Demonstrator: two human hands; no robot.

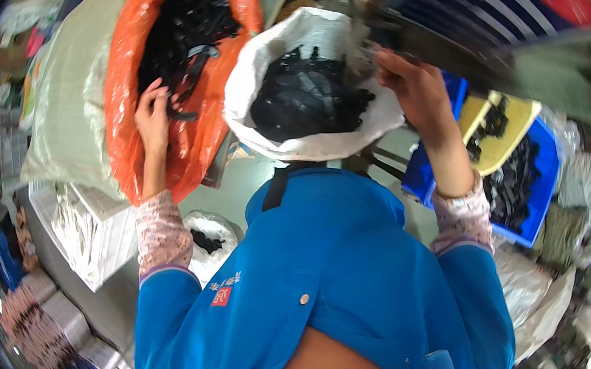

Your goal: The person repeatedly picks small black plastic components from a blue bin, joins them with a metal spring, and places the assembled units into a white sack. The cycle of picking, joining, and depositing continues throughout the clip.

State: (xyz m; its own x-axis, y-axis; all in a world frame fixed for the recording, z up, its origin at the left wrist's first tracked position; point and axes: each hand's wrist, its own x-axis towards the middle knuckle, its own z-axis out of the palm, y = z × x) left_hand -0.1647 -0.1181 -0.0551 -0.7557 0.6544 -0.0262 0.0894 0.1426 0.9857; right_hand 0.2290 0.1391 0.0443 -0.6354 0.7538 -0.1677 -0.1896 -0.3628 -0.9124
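My left hand (154, 116) is inside the mouth of an orange plastic bag (120, 90), its fingers curled at a heap of black plastic parts (192, 20). A short dark strip juts out beside those fingers; it looks gripped, though its shape is partly hidden. To the right, a white woven bag (240, 104) stands with its rim rolled open, filled with similar black parts (308, 102). Over that bag's right rim hovers my right hand (418, 88), thumb and fingers pinched together. Whatever sits between them blurs into the grey background.
On the right stand a yellow bin (520, 126) and a blue bin (546, 187), both holding dark parts. A large pale sack (69, 89) carries the orange bag. Low between my arms is a small white bag (222, 254). A dark machine-like shape (497, 62) overhangs at upper right.
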